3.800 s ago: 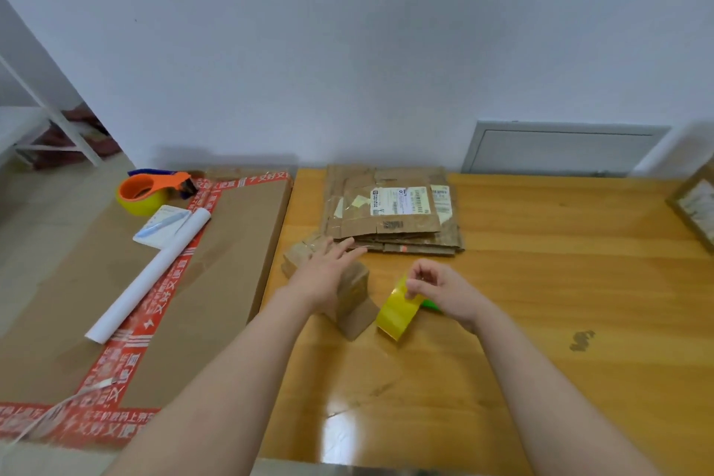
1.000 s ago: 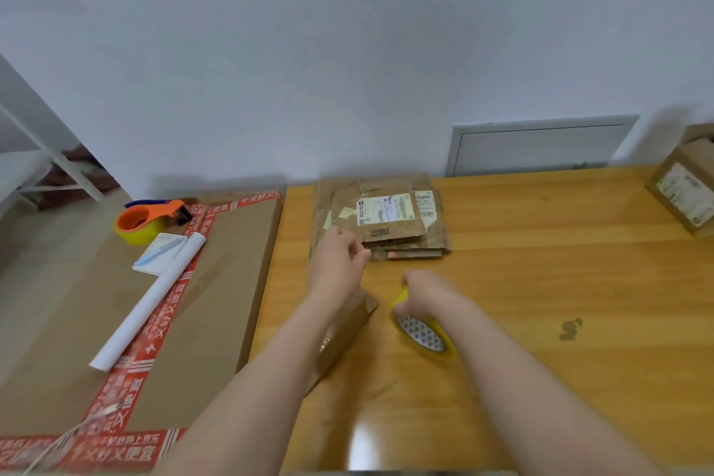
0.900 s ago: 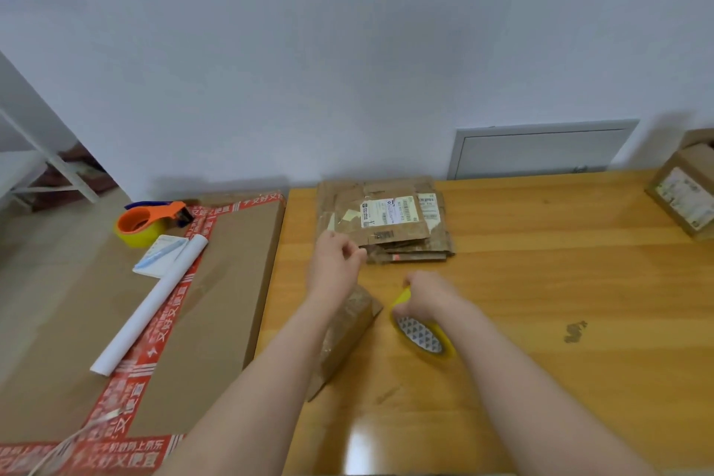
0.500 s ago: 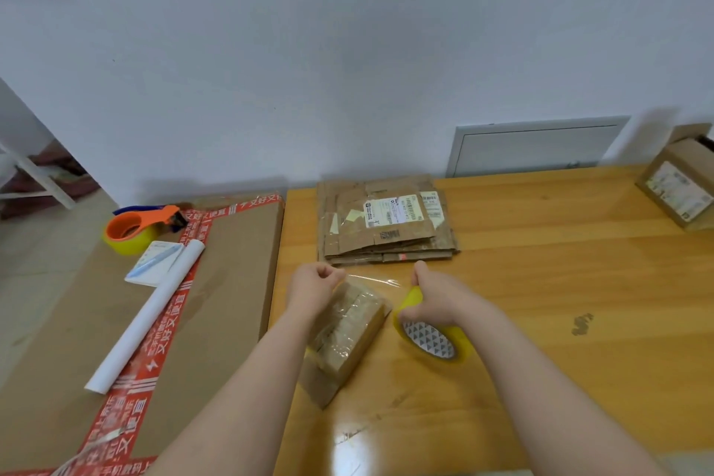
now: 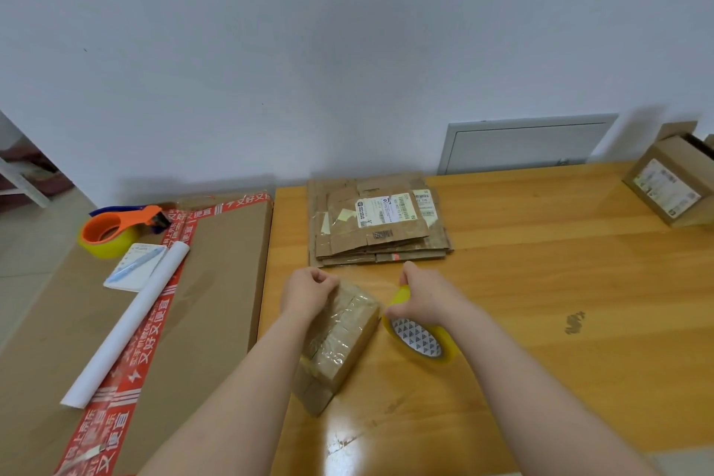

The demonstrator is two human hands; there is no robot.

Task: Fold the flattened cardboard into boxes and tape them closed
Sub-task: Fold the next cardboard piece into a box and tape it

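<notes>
A small folded cardboard box (image 5: 342,336) lies on the wooden table (image 5: 541,301), its top covered with clear tape. My left hand (image 5: 307,292) is curled at the box's far end and pinches the free tape end there. My right hand (image 5: 423,296) grips a yellow tape roll (image 5: 419,336) just right of the box. A thin strip of clear tape runs between the two hands. Behind them a stack of flattened cardboard (image 5: 376,222) lies against the wall.
A large flat carton with red tape (image 5: 127,321) lies left of the table, bearing an orange tape dispenser (image 5: 116,228), a white paper roll (image 5: 123,325) and a notepad with a pen (image 5: 135,267). A folded box (image 5: 672,182) sits at the far right. A dark stain (image 5: 574,322) marks the tabletop.
The box has been turned so its taped top faces up. Both hands drew apart, pulling tape off the roll across the box's far end, and the view drifted left.
</notes>
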